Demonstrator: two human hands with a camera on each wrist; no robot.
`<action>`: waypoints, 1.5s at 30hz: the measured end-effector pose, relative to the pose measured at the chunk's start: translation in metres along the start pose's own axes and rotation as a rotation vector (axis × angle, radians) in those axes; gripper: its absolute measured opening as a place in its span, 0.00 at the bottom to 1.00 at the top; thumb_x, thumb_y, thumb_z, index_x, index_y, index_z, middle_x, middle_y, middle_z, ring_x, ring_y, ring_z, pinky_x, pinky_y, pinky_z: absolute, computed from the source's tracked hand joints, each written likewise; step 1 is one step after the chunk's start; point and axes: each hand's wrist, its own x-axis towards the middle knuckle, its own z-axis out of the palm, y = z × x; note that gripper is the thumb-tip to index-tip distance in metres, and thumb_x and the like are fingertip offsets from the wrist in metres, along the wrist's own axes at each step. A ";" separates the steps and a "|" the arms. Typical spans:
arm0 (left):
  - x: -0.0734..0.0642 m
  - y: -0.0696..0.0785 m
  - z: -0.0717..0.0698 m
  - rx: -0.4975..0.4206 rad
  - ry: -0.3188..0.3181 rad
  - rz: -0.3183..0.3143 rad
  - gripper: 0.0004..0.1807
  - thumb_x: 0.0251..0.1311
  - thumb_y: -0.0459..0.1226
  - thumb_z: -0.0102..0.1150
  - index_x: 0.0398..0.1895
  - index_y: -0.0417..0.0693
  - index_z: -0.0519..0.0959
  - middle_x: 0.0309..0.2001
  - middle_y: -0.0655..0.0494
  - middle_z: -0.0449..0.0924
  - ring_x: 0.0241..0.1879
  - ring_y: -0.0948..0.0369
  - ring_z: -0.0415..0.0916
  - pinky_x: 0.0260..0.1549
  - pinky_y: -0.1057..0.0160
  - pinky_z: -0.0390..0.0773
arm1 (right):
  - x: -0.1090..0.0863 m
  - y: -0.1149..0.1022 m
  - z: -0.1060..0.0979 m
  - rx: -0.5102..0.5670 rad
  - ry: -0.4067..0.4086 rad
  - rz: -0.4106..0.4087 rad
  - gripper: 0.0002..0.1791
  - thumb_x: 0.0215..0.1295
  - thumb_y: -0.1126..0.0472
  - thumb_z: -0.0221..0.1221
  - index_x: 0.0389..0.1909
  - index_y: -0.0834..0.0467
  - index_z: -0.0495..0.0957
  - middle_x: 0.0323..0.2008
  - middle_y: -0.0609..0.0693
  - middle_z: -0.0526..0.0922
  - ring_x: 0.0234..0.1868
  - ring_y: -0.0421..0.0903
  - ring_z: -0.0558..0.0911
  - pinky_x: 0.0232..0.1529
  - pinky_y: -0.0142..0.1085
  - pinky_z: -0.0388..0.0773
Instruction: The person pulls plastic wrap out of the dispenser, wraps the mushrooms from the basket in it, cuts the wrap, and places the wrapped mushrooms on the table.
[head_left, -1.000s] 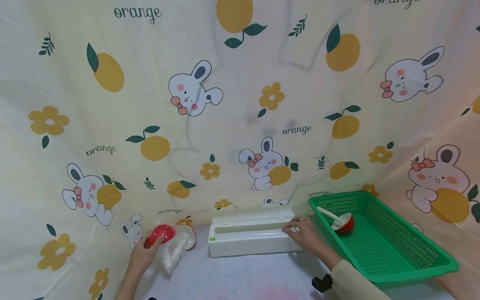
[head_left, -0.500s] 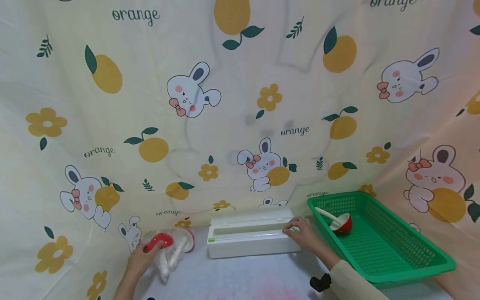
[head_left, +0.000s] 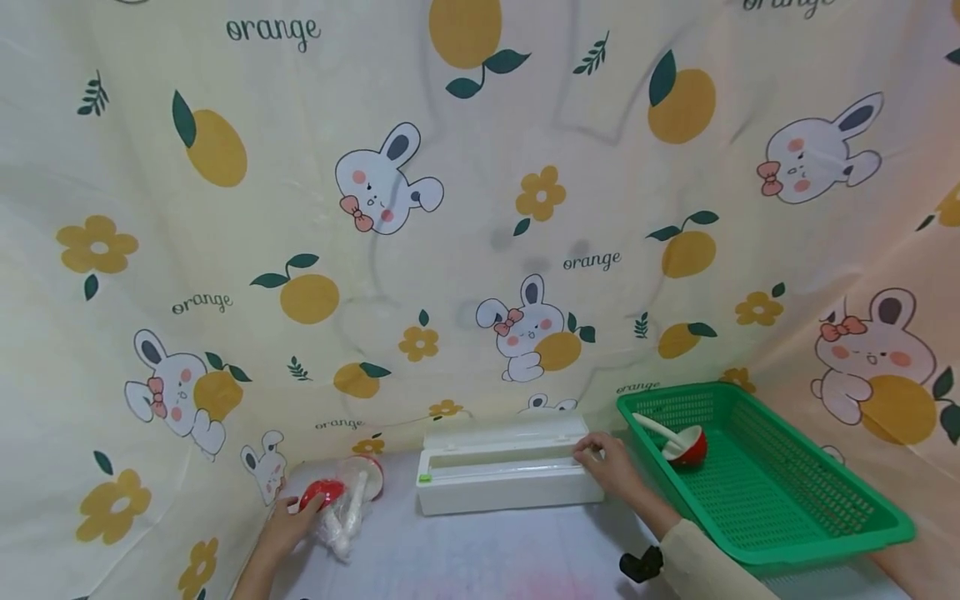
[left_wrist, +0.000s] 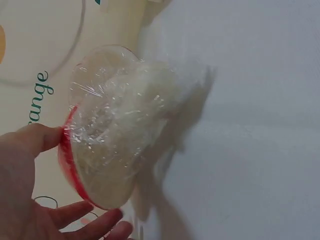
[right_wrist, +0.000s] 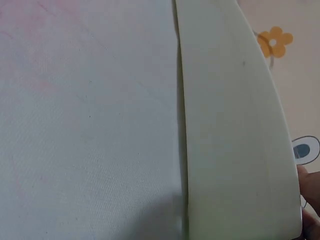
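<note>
My left hand (head_left: pixel 288 521) holds a red ladle (head_left: pixel 321 495) by its bowl, thumb on the near side. In the left wrist view, the thumb presses the ladle's red rim (left_wrist: pixel 73 170) and the fingers lie below it. Crinkled clear plastic film (left_wrist: pixel 117 112) covers the bowl. A second ladle (head_left: pixel 372 472), its pale inside showing, lies right beside it with its handle angled down. My right hand (head_left: pixel 611 468) is at the right end of a white cling film dispenser (head_left: pixel 510 495), fingers loosely bent. In the right wrist view only fingertips (right_wrist: pixel 311 187) show past the dispenser's edge.
The dispenser's lid (head_left: pixel 510 429) stands raised at the back. A green plastic basket (head_left: pixel 825 542) on the right holds a red-and-white ladle (head_left: pixel 688 447). A patterned cloth (head_left: pixel 480 208) hangs behind the white table (head_left: pixel 487 554). Something small and black (head_left: pixel 641 565) sits by my right sleeve.
My left hand has lowered the red ladle toward the table, and the wrapped handles have swung slightly right. My right hand has shifted a little to the right at the dispenser.
</note>
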 end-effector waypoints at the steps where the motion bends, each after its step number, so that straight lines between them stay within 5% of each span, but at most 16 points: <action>1: 0.000 0.000 -0.001 0.000 0.019 0.027 0.53 0.76 0.61 0.54 0.74 0.18 0.51 0.68 0.13 0.58 0.70 0.24 0.61 0.70 0.30 0.66 | 0.000 -0.001 0.000 -0.003 0.003 0.003 0.01 0.75 0.64 0.66 0.43 0.58 0.86 0.44 0.51 0.86 0.51 0.53 0.78 0.56 0.52 0.74; 13: -0.017 0.035 0.004 0.199 0.236 0.222 0.42 0.70 0.48 0.68 0.74 0.29 0.62 0.68 0.19 0.65 0.67 0.23 0.63 0.64 0.25 0.66 | 0.001 -0.003 -0.002 -0.004 0.001 0.010 0.03 0.76 0.63 0.66 0.44 0.59 0.85 0.44 0.52 0.86 0.51 0.53 0.79 0.56 0.54 0.76; 18: -0.024 0.052 0.023 0.174 0.332 0.342 0.34 0.68 0.42 0.69 0.72 0.34 0.69 0.69 0.25 0.64 0.69 0.28 0.57 0.69 0.27 0.57 | 0.000 -0.004 -0.002 0.000 -0.003 0.029 0.03 0.76 0.63 0.66 0.44 0.59 0.85 0.45 0.52 0.86 0.52 0.53 0.79 0.57 0.54 0.75; 22: -0.032 0.067 0.038 0.137 0.371 0.495 0.27 0.67 0.40 0.71 0.64 0.36 0.78 0.64 0.30 0.72 0.66 0.32 0.62 0.67 0.30 0.59 | 0.001 -0.004 -0.003 0.004 0.014 0.021 0.02 0.75 0.64 0.66 0.43 0.59 0.86 0.44 0.52 0.86 0.51 0.54 0.79 0.56 0.54 0.76; 30: -0.041 0.097 0.066 0.150 0.259 0.608 0.22 0.67 0.41 0.74 0.61 0.45 0.84 0.62 0.39 0.80 0.63 0.39 0.72 0.64 0.35 0.71 | 0.003 -0.001 0.000 0.002 0.031 -0.003 0.03 0.75 0.64 0.67 0.40 0.59 0.86 0.41 0.51 0.87 0.48 0.52 0.81 0.54 0.53 0.78; 37: -0.040 0.113 0.085 0.040 0.107 0.676 0.14 0.68 0.38 0.73 0.56 0.49 0.87 0.57 0.49 0.85 0.58 0.46 0.78 0.61 0.38 0.76 | 0.003 0.002 0.001 -0.008 0.038 -0.025 0.05 0.73 0.63 0.68 0.38 0.61 0.86 0.40 0.50 0.88 0.47 0.52 0.82 0.55 0.54 0.79; 42: -0.037 0.120 0.098 0.053 0.065 0.787 0.07 0.68 0.38 0.72 0.47 0.49 0.90 0.50 0.51 0.88 0.56 0.44 0.80 0.59 0.37 0.76 | 0.002 0.002 0.001 0.002 0.045 -0.014 0.06 0.73 0.62 0.69 0.39 0.62 0.86 0.40 0.51 0.88 0.49 0.53 0.81 0.57 0.57 0.78; 45: -0.037 0.125 0.103 0.092 0.047 0.790 0.06 0.68 0.40 0.73 0.44 0.50 0.91 0.48 0.52 0.87 0.56 0.45 0.80 0.59 0.39 0.77 | 0.002 0.001 0.001 -0.002 0.042 -0.021 0.06 0.73 0.62 0.69 0.39 0.62 0.86 0.41 0.52 0.88 0.49 0.54 0.82 0.57 0.57 0.77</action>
